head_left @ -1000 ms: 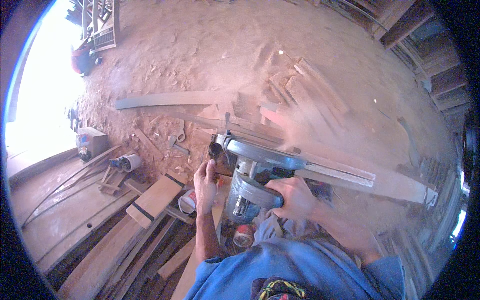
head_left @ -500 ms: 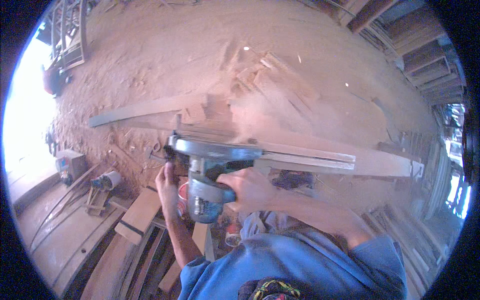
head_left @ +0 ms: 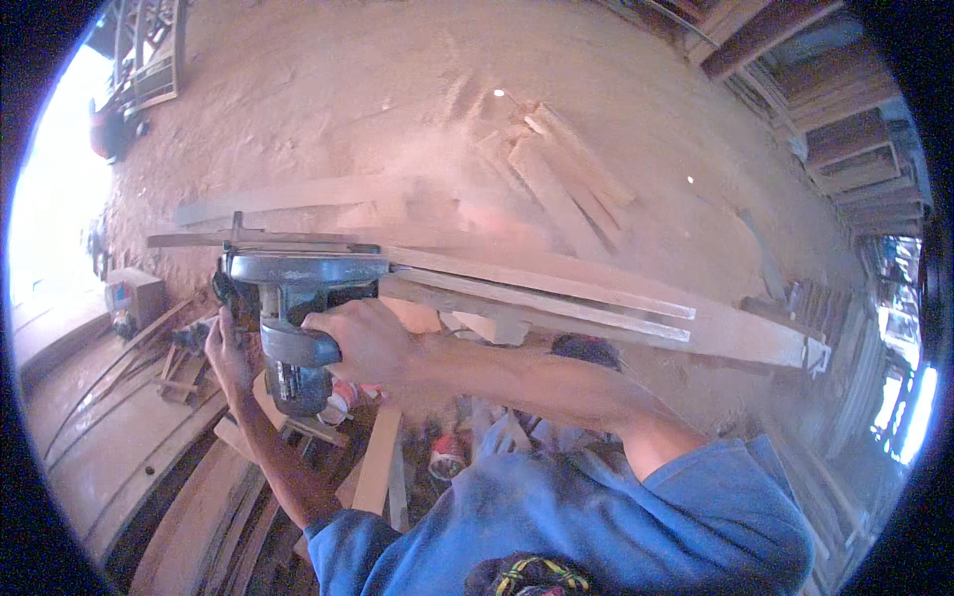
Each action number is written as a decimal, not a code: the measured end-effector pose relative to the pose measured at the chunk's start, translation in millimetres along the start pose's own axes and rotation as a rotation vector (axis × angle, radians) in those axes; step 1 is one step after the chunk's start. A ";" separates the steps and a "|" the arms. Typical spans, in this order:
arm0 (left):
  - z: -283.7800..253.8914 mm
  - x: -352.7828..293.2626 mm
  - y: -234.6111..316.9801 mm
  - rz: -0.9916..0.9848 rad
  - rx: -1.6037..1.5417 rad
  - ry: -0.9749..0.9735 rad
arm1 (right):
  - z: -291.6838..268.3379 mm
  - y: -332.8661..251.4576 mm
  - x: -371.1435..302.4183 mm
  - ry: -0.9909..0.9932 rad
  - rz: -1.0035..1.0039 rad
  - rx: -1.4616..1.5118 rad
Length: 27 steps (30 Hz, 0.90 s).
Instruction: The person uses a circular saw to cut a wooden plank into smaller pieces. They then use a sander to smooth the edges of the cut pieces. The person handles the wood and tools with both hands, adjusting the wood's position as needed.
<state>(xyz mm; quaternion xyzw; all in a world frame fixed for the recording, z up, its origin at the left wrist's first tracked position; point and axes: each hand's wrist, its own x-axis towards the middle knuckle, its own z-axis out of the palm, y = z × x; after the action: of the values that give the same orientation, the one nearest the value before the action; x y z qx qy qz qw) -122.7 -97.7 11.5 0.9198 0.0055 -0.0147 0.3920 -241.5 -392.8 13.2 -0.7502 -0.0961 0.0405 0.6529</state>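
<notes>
My right hand (head_left: 360, 340) is wrapped round the rear handle of a circular saw (head_left: 298, 298), a teal-grey tool with a wide flat base. At the saw's far-left end, my left hand (head_left: 229, 350) grips around a dark knob or front part, its fingers partly hidden. The saw rests on a long pale wooden board (head_left: 556, 290) running left to right. Behind the saw, a straight slit divides the board toward the right. The blade is hidden, and sawdust hazes the air just beyond the cut.
Offcuts (head_left: 561, 184) lie on the dusty ground ahead. Stacked planks (head_left: 199, 526) fill the lower left, near a small box-shaped object (head_left: 134, 293). A red-and-white can (head_left: 447, 455) stands by my body. More timber (head_left: 845, 139) is piled at the upper right.
Both hands and the saw have moved left along the board. More of the slit now shows to the saw's right, and my right arm is stretched further left.
</notes>
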 end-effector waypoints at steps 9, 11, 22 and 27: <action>-62.1 -126.3 89.4 -0.188 -0.132 0.485 | -5.9 -47.4 -62.7 -0.307 -0.234 -0.009; -47.1 -153.5 98.6 -0.155 -0.073 0.500 | -31.8 -55.5 -89.0 -0.354 -0.207 0.013; 118.9 -279.6 250.7 -0.178 -0.306 0.241 | -213.7 -45.2 -280.6 -0.118 -0.199 -0.004; 247.9 -357.1 342.4 -0.124 -0.301 0.133 | -332.1 -23.5 -411.2 0.005 -0.214 -0.016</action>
<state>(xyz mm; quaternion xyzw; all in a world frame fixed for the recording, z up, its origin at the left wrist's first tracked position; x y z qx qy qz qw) -477.8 -513.1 97.9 0.8475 0.0903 0.0230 0.5225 -584.0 -793.6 57.6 -0.7409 -0.1746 -0.0320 0.6477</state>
